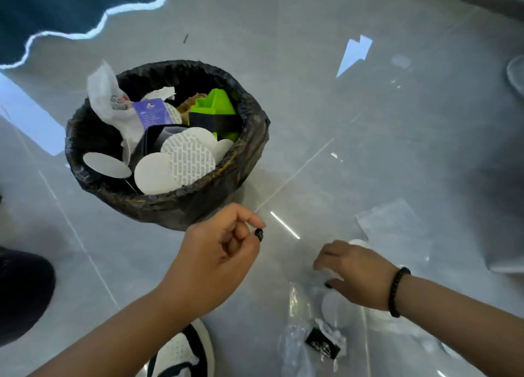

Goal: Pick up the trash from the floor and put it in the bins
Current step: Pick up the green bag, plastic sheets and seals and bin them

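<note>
While white round discs [336, 305] and clear plastic wrap [297, 337] lie on the grey floor [368, 135] at near right, the right hand [354, 271] reaches down over them, fingers curled on a disc. To its left, the left hand [215, 260] hangs loosely curled and empty, just near of the black-lined bin [167, 141], already full of discs.

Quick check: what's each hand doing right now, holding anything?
Left hand: loosely curled near the bin, nothing visibly held.
Right hand: down on the white discs on the floor; grip cannot be told.
</note>
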Demonstrator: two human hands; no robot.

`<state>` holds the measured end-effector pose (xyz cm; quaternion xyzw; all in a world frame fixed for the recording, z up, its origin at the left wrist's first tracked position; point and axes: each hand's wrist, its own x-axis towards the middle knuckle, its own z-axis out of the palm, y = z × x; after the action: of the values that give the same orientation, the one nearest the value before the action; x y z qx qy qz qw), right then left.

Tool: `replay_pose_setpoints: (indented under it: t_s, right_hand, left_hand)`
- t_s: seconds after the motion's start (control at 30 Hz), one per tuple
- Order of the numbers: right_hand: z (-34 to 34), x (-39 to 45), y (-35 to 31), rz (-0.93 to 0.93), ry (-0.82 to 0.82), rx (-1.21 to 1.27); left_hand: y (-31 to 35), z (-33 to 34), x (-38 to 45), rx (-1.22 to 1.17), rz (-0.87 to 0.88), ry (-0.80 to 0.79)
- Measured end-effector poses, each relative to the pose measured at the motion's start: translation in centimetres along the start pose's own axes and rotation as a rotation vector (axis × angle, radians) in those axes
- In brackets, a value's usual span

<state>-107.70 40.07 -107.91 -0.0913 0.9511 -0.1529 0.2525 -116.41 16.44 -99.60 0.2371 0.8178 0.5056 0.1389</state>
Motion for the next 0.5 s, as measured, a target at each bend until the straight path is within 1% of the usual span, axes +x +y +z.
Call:
replay_pose_setpoints:
  t_s: [0.03,0.1,0.17,0.27,0.4,0.5]
  right_hand:
    - [1.4,-0.6,0.4,0.037,-0.075,-0.028]
    - [3.9,-1.7,1.1,0.113,-0.17,-0.039]
    - [5.7,-2.5,1.6,0.17,-0.192,-0.025]
    - [7.5,-3.1,1.9,0.215,-0.098,0.0]
    - [9.5,-2.8,1.7,0.23,0.024,-0.039]
    - [9.9,-2.6,1.5,0.283,0.023,0.028]
  left_hand:
    - [-0.2,0.5,0.0,0.003,-0.011,-0.034]
    - [-0.5,1.5,0.1,0.001,-0.032,-0.102]
    - [-0.5,2.4,0.2,0.005,-0.039,-0.165]
    - [-0.5,3.5,0.2,0.0,-0.044,-0.237]
    - [-0.6,4.5,0.0,0.012,-0.063,-0.29]
    - [-0.8,5.1,-0.3,0.017,-0.093,-0.331]
